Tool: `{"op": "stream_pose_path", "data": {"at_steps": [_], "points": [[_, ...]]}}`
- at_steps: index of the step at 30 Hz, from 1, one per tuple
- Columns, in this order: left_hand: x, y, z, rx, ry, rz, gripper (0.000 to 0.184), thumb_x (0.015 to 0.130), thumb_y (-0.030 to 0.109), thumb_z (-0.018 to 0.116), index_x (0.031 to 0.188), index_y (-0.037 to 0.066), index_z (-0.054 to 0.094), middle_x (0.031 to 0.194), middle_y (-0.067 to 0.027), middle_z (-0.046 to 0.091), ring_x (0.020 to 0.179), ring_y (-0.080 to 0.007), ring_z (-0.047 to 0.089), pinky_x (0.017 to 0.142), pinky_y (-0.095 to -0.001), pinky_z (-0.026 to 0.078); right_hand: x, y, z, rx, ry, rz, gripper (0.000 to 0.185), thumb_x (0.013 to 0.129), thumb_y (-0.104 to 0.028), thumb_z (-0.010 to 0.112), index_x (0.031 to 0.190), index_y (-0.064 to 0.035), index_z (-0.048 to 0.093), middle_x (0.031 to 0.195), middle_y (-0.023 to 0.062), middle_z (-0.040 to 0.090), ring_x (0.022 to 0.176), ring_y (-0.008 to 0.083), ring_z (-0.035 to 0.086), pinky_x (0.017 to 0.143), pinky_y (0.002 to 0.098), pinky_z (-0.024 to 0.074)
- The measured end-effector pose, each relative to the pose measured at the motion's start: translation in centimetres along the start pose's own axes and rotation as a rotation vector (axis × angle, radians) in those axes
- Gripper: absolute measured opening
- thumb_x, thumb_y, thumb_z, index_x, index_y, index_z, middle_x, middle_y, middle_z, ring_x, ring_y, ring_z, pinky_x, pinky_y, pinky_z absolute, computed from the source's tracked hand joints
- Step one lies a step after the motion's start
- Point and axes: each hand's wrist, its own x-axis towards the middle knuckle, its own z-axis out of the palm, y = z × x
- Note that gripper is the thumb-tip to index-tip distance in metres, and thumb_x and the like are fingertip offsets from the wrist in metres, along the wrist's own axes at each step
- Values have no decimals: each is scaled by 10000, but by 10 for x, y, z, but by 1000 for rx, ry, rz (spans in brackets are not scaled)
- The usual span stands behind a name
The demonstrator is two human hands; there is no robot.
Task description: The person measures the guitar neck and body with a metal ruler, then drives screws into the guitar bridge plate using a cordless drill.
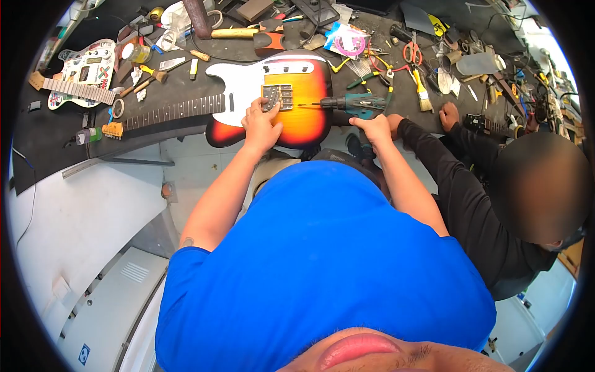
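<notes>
A sunburst electric guitar [310,74] with a white pickguard [245,80] lies flat on the dark bench, its neck [180,110] pointing left. Spread fingers of my left hand [263,126] rest on the metal bridge [286,96], covering part of its near edge. My right hand [374,128] is wrapped around the grip of a green and black cordless drill [359,105]. The drill lies sideways over the guitar's right end, its long bit pointing left toward the bridge. Whether the bit touches the body I cannot tell.
Beside me on the right, a person in black sleeves [434,149] has hands at the bench edge. A sticker-covered guitar [87,71] lies at left. Pliers, red-handled scissors [412,53], a brush [423,93] and a hammer [232,33] lie along the back and right.
</notes>
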Motion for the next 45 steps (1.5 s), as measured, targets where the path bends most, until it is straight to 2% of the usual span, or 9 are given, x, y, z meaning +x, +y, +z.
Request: {"op": "stream_pose_path", "data": {"at_steps": [4, 7, 16, 28, 31, 37, 40, 45], "points": [[1, 0, -1, 10, -1, 7, 556, 803, 197, 778, 1357, 236, 746, 1493, -132, 460, 1381, -360, 435, 1138, -529, 334, -5, -8, 6, 22, -16, 94, 354, 743, -160, 926, 1023, -1, 779, 941, 53, 769, 788, 144, 683, 730, 329, 527], [1, -1, 0, 17, 0, 12, 556, 805, 199, 775, 1359, 233, 745, 1494, -131, 459, 1373, -358, 440, 1138, -526, 337, -9, -13, 6, 89, -52, 64, 436, 695, -214, 973, 961, 46, 746, 903, 118, 768, 776, 191, 712, 693, 359, 542], [1, 0, 0, 26, -10, 19, 566, 802, 211, 769, 1366, 244, 738, 1489, -127, 455, 1368, -355, 440, 1130, -526, 346, -12, -13, 12, 84, -6, 64, 417, 700, -201, 971, 977, 23, 755, 896, 93, 769, 761, 176, 703, 687, 350, 536], [1, -3, 2, 34, -12, 22, 571, 796, 221, 765, 1366, 251, 738, 1501, -131, 444, 1376, -359, 433, 1136, -530, 340, -6, -2, 15, 64, 10, 90, 435, 692, -207, 975, 977, 30, 746, 914, 111, 767, 774, 191, 705, 697, 360, 544], [2, -3, 2, 29, -13, 19, 568, 794, 223, 767, 1361, 248, 742, 1504, -132, 443, 1377, -359, 433, 1138, -531, 340, -9, -6, 16, 122, 0, 56, 423, 694, -213, 965, 952, 38, 743, 893, 119, 760, 758, 197, 703, 685, 364, 542], [3, -1, 0, 29, -30, 4, 549, 792, 231, 773, 1340, 241, 754, 1502, -129, 448, 1382, -353, 428, 1142, -534, 333, 1, 3, 15, -2, -20, 104, 334, 723, -226, 912, 820, 49, 750, 793, 97, 733, 690, 190, 678, 634, 371, 517], [5, -1, 1, 20, -31, 8, 537, 793, 234, 775, 1330, 237, 759, 1504, -125, 446, 1384, -349, 425, 1144, -535, 328, 1, 1, 15, 1, -13, 81, 219, 769, -136, 875, 850, 46, 783, 788, 56, 739, 636, 140, 645, 602, 323, 489], [5, -2, 1, 17, -33, 2, 534, 795, 236, 777, 1328, 225, 760, 1512, -124, 438, 1385, -347, 422, 1149, -535, 321, -3, -6, 13, 39, -31, 134, 293, 738, -202, 899, 806, 49, 764, 773, 83, 733, 637, 165, 654, 600, 346, 495]]}}
